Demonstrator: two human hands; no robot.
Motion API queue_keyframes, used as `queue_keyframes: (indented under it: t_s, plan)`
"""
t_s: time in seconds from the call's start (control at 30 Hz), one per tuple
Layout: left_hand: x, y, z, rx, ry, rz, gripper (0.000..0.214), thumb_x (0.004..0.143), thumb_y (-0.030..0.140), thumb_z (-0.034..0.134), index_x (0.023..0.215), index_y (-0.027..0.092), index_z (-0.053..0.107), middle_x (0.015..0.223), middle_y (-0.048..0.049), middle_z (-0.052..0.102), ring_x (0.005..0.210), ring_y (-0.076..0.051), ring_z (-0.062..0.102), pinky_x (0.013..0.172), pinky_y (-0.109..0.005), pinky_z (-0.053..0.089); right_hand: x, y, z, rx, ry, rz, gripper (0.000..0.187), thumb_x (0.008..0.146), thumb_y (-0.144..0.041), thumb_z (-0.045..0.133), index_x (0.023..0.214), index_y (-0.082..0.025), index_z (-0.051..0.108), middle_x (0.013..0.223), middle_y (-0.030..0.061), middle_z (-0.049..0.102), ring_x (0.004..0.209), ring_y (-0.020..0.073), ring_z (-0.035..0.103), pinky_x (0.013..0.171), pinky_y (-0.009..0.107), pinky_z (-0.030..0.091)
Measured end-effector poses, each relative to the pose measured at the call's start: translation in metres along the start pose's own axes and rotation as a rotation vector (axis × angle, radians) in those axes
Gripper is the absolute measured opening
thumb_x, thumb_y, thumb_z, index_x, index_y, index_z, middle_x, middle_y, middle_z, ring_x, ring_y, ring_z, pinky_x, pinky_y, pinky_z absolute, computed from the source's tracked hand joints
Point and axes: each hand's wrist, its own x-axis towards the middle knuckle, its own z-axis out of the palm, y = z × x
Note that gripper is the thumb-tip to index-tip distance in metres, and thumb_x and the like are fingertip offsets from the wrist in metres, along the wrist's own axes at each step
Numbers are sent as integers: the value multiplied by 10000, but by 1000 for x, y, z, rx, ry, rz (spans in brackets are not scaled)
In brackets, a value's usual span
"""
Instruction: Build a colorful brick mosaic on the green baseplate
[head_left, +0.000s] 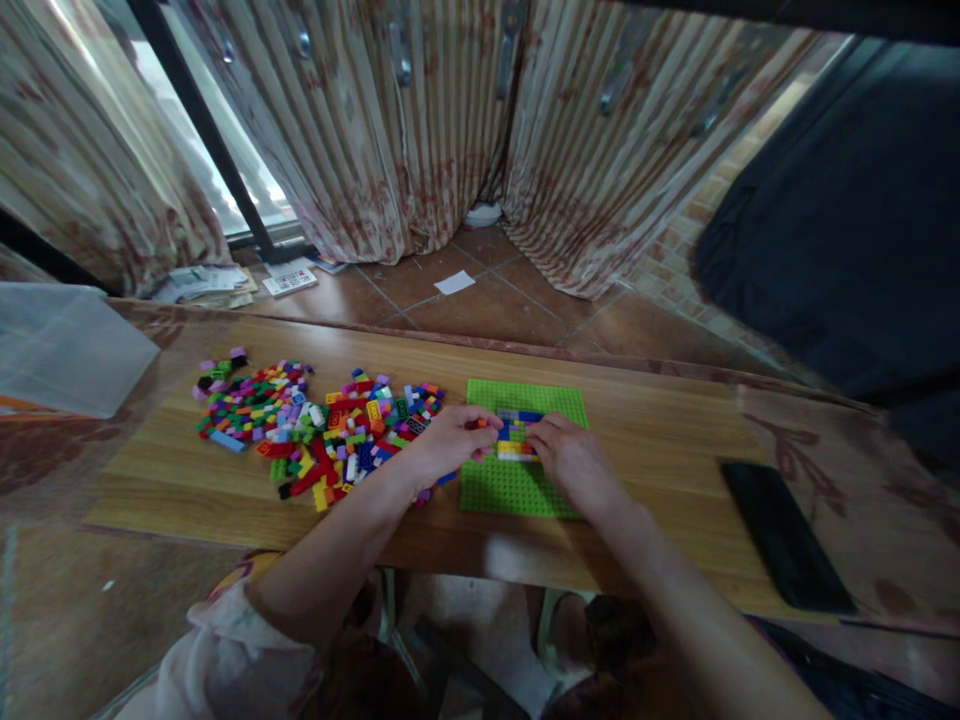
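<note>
A green studded baseplate (517, 490) lies on the wooden table in front of me. Near its middle sits a low block of toy bricks (514, 432) in blue, grey, yellow, white and other colours. My left hand (450, 442) is at the block's left side, its fingers curled in a pinch around a small orange-red brick (478, 424). On the opposite side, my right hand (574, 460) has its bent fingertips pressed at the block's right edge. The hand covers whatever is under those fingertips.
A wide pile of loose bricks (330, 425) spreads over the table (660, 430) left of the baseplate. At the far left stands a translucent plastic bin (67, 350). A dark flat object (784, 535) lies on the right. Curtains (420, 130) hang beyond the table.
</note>
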Motion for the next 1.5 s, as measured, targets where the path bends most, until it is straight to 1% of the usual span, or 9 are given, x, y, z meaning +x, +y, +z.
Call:
queue_keyframes:
  t_s: [0.17,0.3,0.43,0.67,1.0,1.2,1.27,1.37,1.5]
  plan:
    - [-1,3,-1,8,13,-2,100,759,119,589,836,116,652,543,37,572,488,-56,492,528,-178,384,-1,9,-9,228,125,77,212,907,-215,486,879,-184,694,867,48,671,800,175,618,764,286,456]
    - [0,2,-1,21,8,-10,104,765,127,584,845,119,649,554,35,579,492,-56,497,536,-180,390,-4,16,-15,290,208,119,207,887,-221,492,856,-194,694,848,43,684,793,179,623,755,295,459]
    - [0,1,-1,34,4,9,111,755,151,598,844,119,655,554,35,576,489,-56,493,531,-181,383,-7,14,-11,270,129,76,228,886,-191,480,910,-199,707,906,47,678,813,168,620,772,291,466]
    - [-3,4,-1,37,11,13,112,753,153,599,843,123,657,564,28,583,502,-65,507,539,-189,394,-16,6,-6,67,43,-24,301,908,-140,436,957,-215,723,957,70,652,853,176,594,782,284,469]
    - [1,-1,-2,34,14,14,117,748,149,599,847,119,653,551,35,573,491,-58,497,527,-183,391,-14,-2,-9,-176,-97,-3,286,897,-115,439,973,-209,698,971,86,643,877,209,579,740,296,425]
    - [1,-3,1,26,11,11,111,744,139,602,842,113,646,547,41,565,487,-56,493,519,-177,391,-12,-10,-9,-239,-122,12,241,866,-95,472,926,-191,684,952,93,642,863,220,580,717,305,418]
    - [1,-3,1,7,15,3,92,753,161,613,825,114,647,560,34,575,496,-57,503,522,-177,398,-12,-9,-8,-214,-104,25,244,867,-102,474,920,-206,689,941,83,650,845,203,585,708,288,421]
    - [-1,-2,0,-103,12,-5,132,776,233,639,826,112,659,638,1,615,567,-68,559,552,-177,422,-15,-7,-3,-128,-31,41,273,890,-122,446,922,-221,699,941,73,665,848,191,596,728,277,441]
    - [-1,-3,-1,-297,-37,-26,188,768,229,674,912,108,677,787,-54,670,682,-107,632,664,-233,501,-20,-8,-1,105,188,73,285,920,-163,415,969,-209,692,961,76,682,863,186,622,787,296,479]
